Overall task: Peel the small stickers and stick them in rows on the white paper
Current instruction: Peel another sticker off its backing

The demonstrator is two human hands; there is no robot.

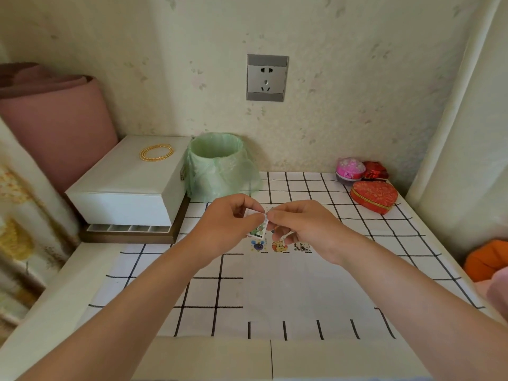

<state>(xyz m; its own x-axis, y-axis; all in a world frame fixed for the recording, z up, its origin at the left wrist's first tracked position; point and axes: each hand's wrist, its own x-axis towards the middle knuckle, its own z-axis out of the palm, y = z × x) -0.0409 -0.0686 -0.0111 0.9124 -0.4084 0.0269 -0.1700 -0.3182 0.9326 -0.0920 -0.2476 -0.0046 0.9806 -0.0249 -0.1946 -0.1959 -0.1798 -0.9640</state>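
Sticker peeling is under way: I am holding one small sticker [258,228] up between my two hands, just above the far edge of the white paper [302,292].

At the far left of the tabletop a white box [129,185] is sitting with gold bangles [156,153] on its lid. A little bin lined with a green bag [220,166] is standing just beside it.

My left hand [228,222] is pinching the sticker's white backing, fingers curled round it. My right hand [299,225] is pinching its upper corner between thumb and forefinger, and I judge I am pulling the sticker free.

Below my hands three stickers are already lying side by side on the paper: a purple one [257,246], an orange one [279,245] and a black-and-white one [302,247]. Further right a red heart-shaped box [373,196] is resting on the checked cloth [203,292].

So the first row is only begun. Most of the paper is showing bare, and I reckon nearly all the sticking is left to do.
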